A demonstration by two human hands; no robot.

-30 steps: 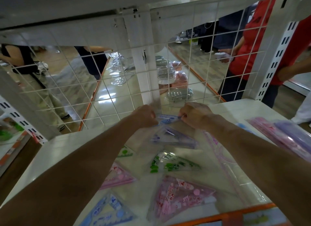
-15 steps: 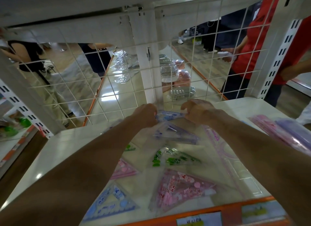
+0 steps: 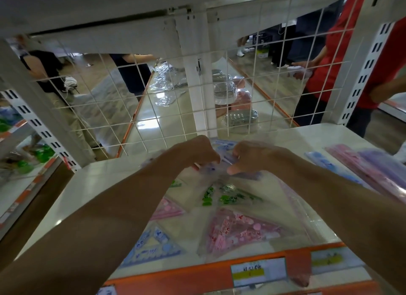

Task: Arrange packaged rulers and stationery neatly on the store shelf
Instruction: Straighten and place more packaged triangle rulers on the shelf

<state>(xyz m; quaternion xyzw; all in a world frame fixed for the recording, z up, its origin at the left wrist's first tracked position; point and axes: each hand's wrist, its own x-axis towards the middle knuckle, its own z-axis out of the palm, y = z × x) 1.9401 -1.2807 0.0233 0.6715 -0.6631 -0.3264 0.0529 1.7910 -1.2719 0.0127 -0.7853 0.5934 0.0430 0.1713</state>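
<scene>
both hands reach to the back of the white shelf [image 3: 98,185], close together and just in front of the wire grid [image 3: 153,119]. the left hand [image 3: 197,154] has its fingers curled down onto the near end of a clear blue-printed packet [image 3: 226,157], and the right hand [image 3: 254,158] pinches the other end of the same packet between thumb and curled fingers; the packet is blurred, so its exact shape cannot be told, but it sits at the rear middle of the shelf, between the two hands. nearer the front edge lie more clear packets, flat on the shelf: a green set-square packet [image 3: 226,198] just below the hands, a pink set-square packet [image 3: 237,231] in front of that, a smaller pink packet [image 3: 170,209] partly hidden by the left forearm, and a blue set-square packet [image 3: 151,246] at the front left. on the right side of the shelf, well apart from the hands, long ruler packets [image 3: 373,163] in pink and purple lie side by side. an orange rail [image 3: 197,275] runs along the shelf front and carries a price label [image 3: 259,270]
</scene>
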